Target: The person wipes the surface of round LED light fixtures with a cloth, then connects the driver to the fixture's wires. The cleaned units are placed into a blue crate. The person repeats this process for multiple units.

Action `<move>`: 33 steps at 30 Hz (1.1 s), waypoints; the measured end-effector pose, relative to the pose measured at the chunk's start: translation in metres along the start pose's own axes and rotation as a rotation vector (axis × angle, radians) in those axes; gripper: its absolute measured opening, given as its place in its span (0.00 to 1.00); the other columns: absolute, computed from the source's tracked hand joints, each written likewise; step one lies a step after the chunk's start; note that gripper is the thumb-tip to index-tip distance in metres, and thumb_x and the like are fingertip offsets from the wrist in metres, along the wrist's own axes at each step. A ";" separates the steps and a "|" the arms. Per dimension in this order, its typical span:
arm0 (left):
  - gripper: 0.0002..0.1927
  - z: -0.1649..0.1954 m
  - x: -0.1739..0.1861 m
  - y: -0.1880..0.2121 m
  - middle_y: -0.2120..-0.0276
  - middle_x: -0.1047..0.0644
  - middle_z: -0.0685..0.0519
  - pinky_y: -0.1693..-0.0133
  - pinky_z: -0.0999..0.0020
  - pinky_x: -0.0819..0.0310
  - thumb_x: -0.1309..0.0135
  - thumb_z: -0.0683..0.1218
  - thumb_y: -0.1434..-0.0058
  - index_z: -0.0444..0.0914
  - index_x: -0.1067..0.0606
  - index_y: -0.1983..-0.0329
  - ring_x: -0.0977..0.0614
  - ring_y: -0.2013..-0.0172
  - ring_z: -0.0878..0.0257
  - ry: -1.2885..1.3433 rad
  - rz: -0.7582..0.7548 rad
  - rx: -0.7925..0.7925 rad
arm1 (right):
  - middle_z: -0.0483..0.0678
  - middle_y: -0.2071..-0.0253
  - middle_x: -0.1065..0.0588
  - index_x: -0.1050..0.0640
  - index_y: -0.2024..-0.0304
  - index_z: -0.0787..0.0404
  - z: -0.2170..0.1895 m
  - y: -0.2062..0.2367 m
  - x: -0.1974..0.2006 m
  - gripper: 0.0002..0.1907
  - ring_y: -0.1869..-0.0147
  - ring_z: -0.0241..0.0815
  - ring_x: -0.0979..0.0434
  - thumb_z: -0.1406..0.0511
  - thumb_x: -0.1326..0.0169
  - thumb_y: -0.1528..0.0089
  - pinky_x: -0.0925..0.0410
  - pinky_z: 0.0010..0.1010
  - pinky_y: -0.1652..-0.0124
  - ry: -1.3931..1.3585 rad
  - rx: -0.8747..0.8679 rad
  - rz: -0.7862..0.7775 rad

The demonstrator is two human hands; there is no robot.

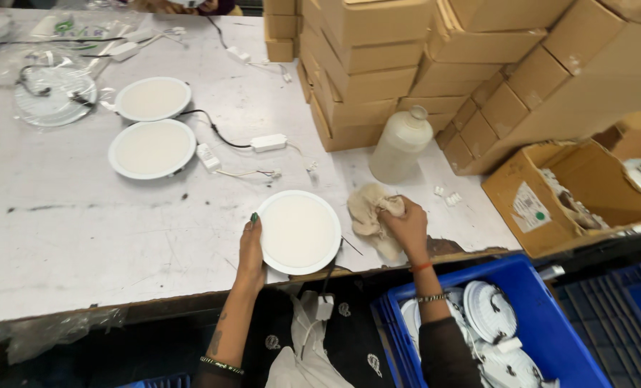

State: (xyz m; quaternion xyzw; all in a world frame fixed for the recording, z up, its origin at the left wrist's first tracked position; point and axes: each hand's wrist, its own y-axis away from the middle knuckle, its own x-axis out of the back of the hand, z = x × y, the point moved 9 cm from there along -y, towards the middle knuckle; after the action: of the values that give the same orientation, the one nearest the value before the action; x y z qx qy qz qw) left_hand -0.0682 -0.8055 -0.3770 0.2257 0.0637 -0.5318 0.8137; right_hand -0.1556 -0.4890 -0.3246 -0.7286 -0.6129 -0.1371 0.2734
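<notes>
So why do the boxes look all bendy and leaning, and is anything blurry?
Head view: the wide lens bends the edges, so the cardboard boxes lean outward and the white table curves. The light is soft and even, with weak shadows under the round light panel. The left hand and right hand with its cloth look sharp; the far corners are slightly soft.

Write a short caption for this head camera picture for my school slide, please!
Left hand steadies a round white light panel while the right hand grips a cloth beside it.

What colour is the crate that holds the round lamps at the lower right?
The crate is blue, seen in the head view.
</notes>
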 end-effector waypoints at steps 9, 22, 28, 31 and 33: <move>0.36 0.001 -0.003 -0.007 0.43 0.25 0.41 0.46 0.58 0.23 0.65 0.64 0.30 0.31 0.35 0.35 0.21 0.45 0.53 0.196 -0.113 0.009 | 0.53 0.41 0.29 0.21 0.53 0.57 -0.120 0.088 -0.103 0.26 0.34 0.55 0.33 0.54 0.32 0.49 0.39 0.48 0.39 0.120 0.767 -0.477; 0.35 0.013 0.019 -0.022 0.46 0.23 0.43 0.48 0.60 0.24 0.66 0.63 0.30 0.31 0.30 0.38 0.20 0.49 0.55 0.105 0.044 -0.127 | 0.54 0.22 0.47 0.40 0.26 0.52 -0.124 0.082 -0.200 0.30 0.19 0.55 0.53 0.55 0.59 0.30 0.55 0.56 0.28 0.450 0.849 -0.389; 0.34 0.009 0.031 -0.021 0.52 0.21 0.45 0.48 0.66 0.29 0.63 0.62 0.26 0.26 0.26 0.45 0.23 0.51 0.59 0.088 0.199 -0.210 | 0.58 0.22 0.48 0.41 0.25 0.59 -0.103 0.082 -0.177 0.30 0.19 0.59 0.53 0.61 0.61 0.30 0.52 0.55 0.30 0.378 0.634 -0.276; 0.36 0.008 0.034 -0.021 0.56 0.19 0.48 0.51 0.67 0.28 0.69 0.64 0.27 0.28 0.24 0.48 0.20 0.55 0.61 0.043 0.194 -0.157 | 0.55 0.21 0.46 0.38 0.30 0.61 -0.118 0.126 -0.189 0.28 0.17 0.57 0.51 0.63 0.59 0.32 0.52 0.55 0.28 0.401 0.759 -0.362; 0.38 0.005 0.036 -0.020 0.60 0.19 0.46 0.54 0.65 0.27 0.72 0.65 0.27 0.28 0.24 0.51 0.20 0.59 0.60 0.011 0.193 -0.135 | 0.54 0.21 0.45 0.35 0.31 0.63 -0.131 0.136 -0.199 0.28 0.17 0.56 0.51 0.65 0.57 0.34 0.52 0.56 0.27 0.354 0.818 -0.418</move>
State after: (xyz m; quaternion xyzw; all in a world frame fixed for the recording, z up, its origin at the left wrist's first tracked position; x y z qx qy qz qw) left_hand -0.0716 -0.8447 -0.3907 0.1785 0.0816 -0.4444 0.8740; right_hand -0.0481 -0.7398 -0.3558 -0.3886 -0.6937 -0.0586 0.6036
